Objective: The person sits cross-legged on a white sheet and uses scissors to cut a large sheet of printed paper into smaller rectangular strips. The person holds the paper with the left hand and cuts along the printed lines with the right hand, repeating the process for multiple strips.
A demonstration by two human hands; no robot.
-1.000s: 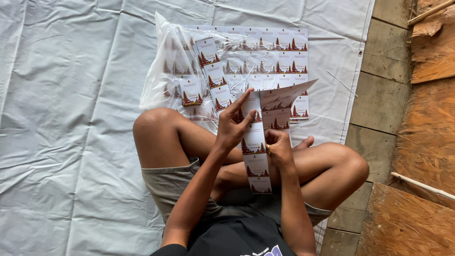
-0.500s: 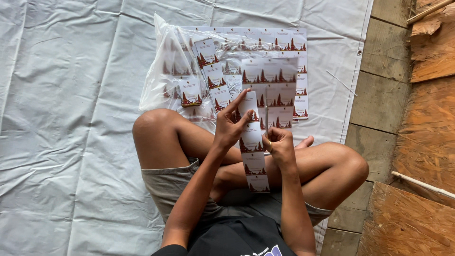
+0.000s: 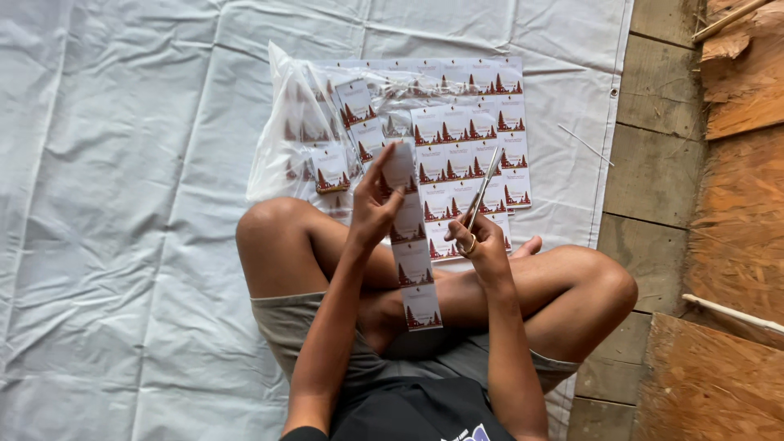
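Observation:
I sit cross-legged on a white tarp (image 3: 122, 204). My left hand (image 3: 371, 208) pinches the upper part of a long paper strip of printed labels (image 3: 415, 261), which hangs down over my legs. My right hand (image 3: 482, 241) grips a pair of scissors (image 3: 483, 186) with the blades pointing up and away, just right of the strip. Beyond my hands lies a large printed sheet of the same white labels with red-brown motifs (image 3: 478, 139).
A clear plastic bag (image 3: 306, 135) holding several cut labels lies at the far left of the sheet. Wooden planks (image 3: 653, 122) and rough plywood boards (image 3: 727, 245) run along the right. A thin stick (image 3: 584, 144) rests on the tarp's right edge.
The wide sheet lifted at my right hand a second ago now lies flat on the tarp. The cut strip stays in my left hand, and the scissors have swung upright.

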